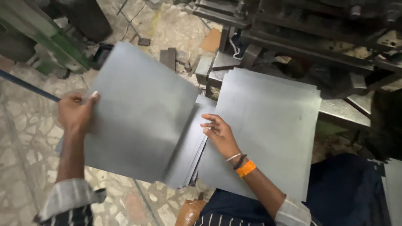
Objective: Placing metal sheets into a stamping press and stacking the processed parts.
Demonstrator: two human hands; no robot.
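My left hand [76,112] is out to my left, arm stretched forward and slightly raised, the striped sleeve [69,199] pushed up near the elbow. It grips the left edge of a grey metal sheet [140,113], thumb lying over the top face and the other fingers curled behind the edge, so the hand is closed on that sheet. The sheet is lifted on my left-hand side and slopes down toward my right hand, where its far edge meets a fanned bundle of thin sheets [190,157].

My right hand [220,134] reaches forward from my lap, wrist bent a little inward. It rests palm-down on the stack of flat sheets [272,125], fingers spread loosely and pointing left toward the edge of the lifted sheet; it pinches nothing that I can see. An orange band and a thin bangle [243,165] sit on that wrist.

The stack lies under and to the right of my right hand, its far corner against a dark metal machine frame [310,42]. Beyond my left hand stands a green machine part [54,46], and a blue rod [27,86] runs in just left of that hand. Below both hands is a speckled stone floor [25,146].
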